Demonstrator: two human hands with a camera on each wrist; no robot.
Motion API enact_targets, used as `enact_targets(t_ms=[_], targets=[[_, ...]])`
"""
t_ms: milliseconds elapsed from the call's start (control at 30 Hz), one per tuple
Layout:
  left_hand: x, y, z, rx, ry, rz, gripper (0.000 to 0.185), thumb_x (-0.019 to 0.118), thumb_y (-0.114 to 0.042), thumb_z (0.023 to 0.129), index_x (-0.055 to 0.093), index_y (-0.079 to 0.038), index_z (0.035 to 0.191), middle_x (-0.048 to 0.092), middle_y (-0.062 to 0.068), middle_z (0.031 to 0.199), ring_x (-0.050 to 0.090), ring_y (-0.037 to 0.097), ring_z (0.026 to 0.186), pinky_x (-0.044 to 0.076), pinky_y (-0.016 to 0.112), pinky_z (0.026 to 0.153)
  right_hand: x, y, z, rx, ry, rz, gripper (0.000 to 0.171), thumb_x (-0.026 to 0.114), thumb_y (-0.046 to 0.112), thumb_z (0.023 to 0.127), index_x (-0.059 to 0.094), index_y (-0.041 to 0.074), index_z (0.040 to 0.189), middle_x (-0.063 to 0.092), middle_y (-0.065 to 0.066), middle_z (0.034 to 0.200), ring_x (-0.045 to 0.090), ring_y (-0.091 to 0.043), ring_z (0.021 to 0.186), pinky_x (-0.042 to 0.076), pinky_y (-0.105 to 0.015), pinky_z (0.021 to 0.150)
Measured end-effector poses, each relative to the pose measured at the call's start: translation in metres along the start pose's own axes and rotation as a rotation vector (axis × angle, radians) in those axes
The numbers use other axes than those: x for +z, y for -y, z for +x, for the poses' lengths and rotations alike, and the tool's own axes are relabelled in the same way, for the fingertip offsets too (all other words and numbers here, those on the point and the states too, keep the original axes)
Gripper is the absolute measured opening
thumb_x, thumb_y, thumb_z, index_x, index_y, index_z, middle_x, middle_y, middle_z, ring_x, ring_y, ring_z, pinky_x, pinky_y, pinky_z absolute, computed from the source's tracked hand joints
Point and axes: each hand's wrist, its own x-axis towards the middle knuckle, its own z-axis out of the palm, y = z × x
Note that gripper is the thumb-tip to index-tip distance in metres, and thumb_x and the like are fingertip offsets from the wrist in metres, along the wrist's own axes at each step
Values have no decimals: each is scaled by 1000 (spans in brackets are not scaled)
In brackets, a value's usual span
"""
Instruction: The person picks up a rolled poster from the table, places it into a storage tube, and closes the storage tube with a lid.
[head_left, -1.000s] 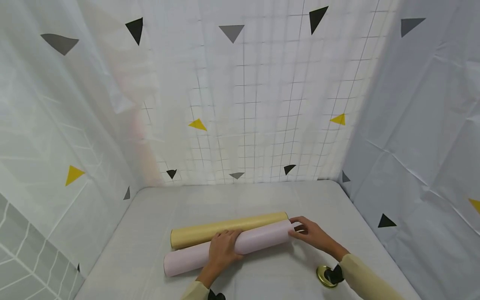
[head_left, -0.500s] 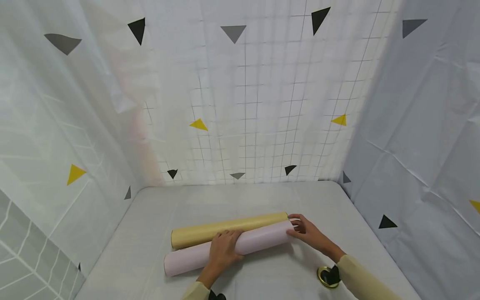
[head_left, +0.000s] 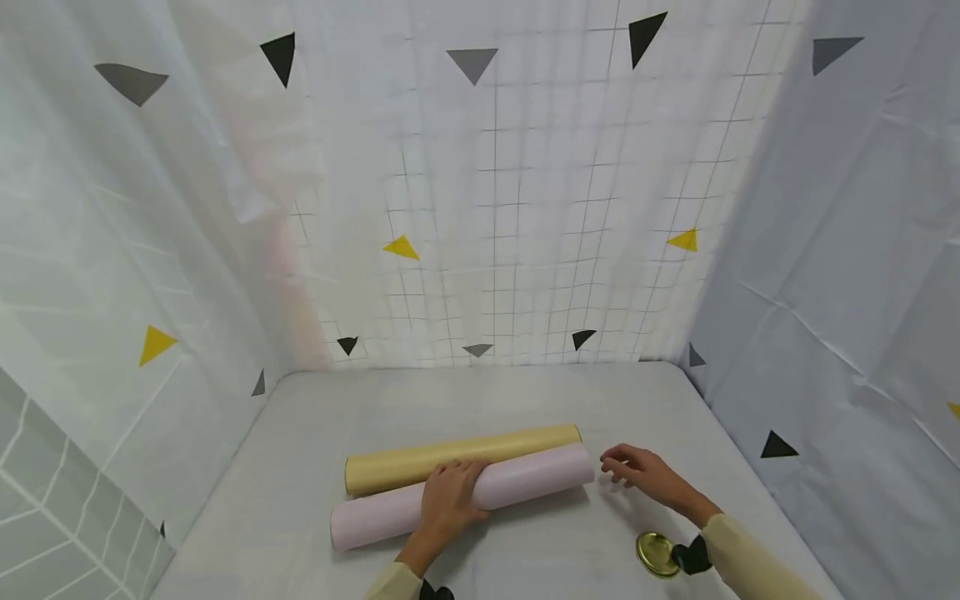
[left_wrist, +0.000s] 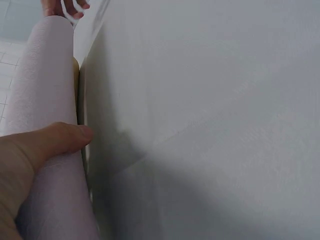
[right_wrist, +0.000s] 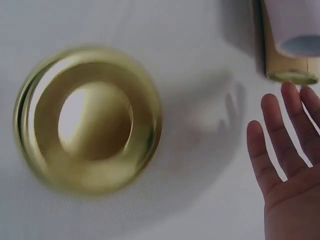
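Note:
A long pink tube [head_left: 536,477] slants over the white table, and my left hand [head_left: 448,502] grips it near its middle. The left wrist view shows the thumb [left_wrist: 62,137] laid across the tube's side. Behind it lies a yellow tube [head_left: 457,454], close alongside. My right hand [head_left: 651,477] is just off the pink tube's right end, holding nothing, fingers loosely bent. In the right wrist view the pink tube's end [right_wrist: 302,46] looks hollow, and the yellow tube's end [right_wrist: 295,76] has a metallic rim. A round gold lid [right_wrist: 95,125] lies below the right wrist.
The white tabletop [head_left: 465,400] has rounded far corners. A white curtain [head_left: 525,208] with printed triangles hangs behind it, with matching sheets on both sides. A black strap piece [head_left: 693,556] at the right wrist overlaps the lid's edge in the head view.
My right hand has come away from the pink tube's right end, moving right. The left hand keeps its grip on the tube, and both tubes stay in place.

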Motion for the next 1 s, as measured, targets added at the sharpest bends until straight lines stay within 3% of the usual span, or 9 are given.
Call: enact_targets(t_ms=[200, 400, 600, 900, 1000], targets=[[1, 1, 0, -1, 12, 5, 84, 101, -44, 51, 69, -23, 126, 79, -6, 113, 73, 16, 103, 55, 38, 86, -18, -13, -14, 13, 71, -195, 35, 66, 33, 100, 67, 4, 119, 71, -6, 113, 62, -13, 96, 50, -26, 75], [2, 1, 0, -10, 19, 7, 85, 101, -44, 52, 69, -22, 128, 79, -5, 114, 73, 17, 104, 55, 38, 87, -35, -19, -26, -22, 149, -256, 35, 78, 26, 90, 65, 2, 112, 66, -10, 107, 56, -15, 90, 46, -23, 72], [2, 2, 1, -9, 25, -2, 85, 101, -42, 53, 68, -21, 129, 78, -5, 115, 72, 17, 105, 55, 38, 87, -39, -31, -29, 19, 184, -320, 43, 89, 19, 78, 62, 5, 109, 62, -6, 100, 53, -16, 86, 43, -25, 71], [4, 2, 0, 2, 7, 0, 86, 102, -43, 51, 68, -22, 128, 79, -5, 114, 72, 17, 102, 55, 38, 86, -30, -40, -23, 90, 132, -406, 39, 86, 22, 81, 58, 13, 107, 60, 1, 85, 52, -11, 74, 43, -27, 66], [4, 2, -1, 6, 2, -3, 86, 102, -43, 51, 68, -22, 127, 79, -5, 114, 72, 17, 102, 55, 38, 85, -29, -38, -23, 73, 133, -412, 35, 84, 24, 85, 58, 13, 105, 60, 2, 83, 52, -8, 72, 43, -25, 64]])
